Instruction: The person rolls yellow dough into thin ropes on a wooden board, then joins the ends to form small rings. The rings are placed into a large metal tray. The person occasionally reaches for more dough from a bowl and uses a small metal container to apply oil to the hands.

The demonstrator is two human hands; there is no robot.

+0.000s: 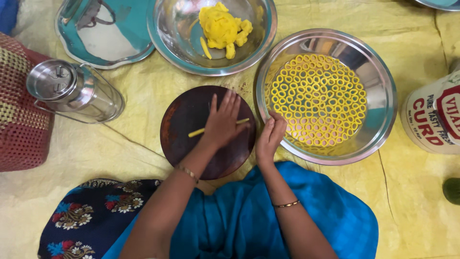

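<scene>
1. Lying across the round dark wooden board (pixel 191 112), a thin yellow dough rope (pixel 197 132) is pinned under the flat, spread left hand (pixel 221 122).
2. Just right of the board, the right hand (pixel 270 136), fingers together, touches the rim of the wide steel bowl (pixel 383 81) of yellow dough rings (pixel 318 98).
3. Beyond the board, a second steel bowl (pixel 167 36) holds a yellow dough lump (pixel 221 28).
4. Left of the board lies a steel lidded canister (pixel 72 91).

Both our hands are out in front of us.
Our left hand (pixel 222 122) lies flat, palm down, fingers spread; our right hand (pixel 270 138) is loosely cupped just beside it.
</scene>
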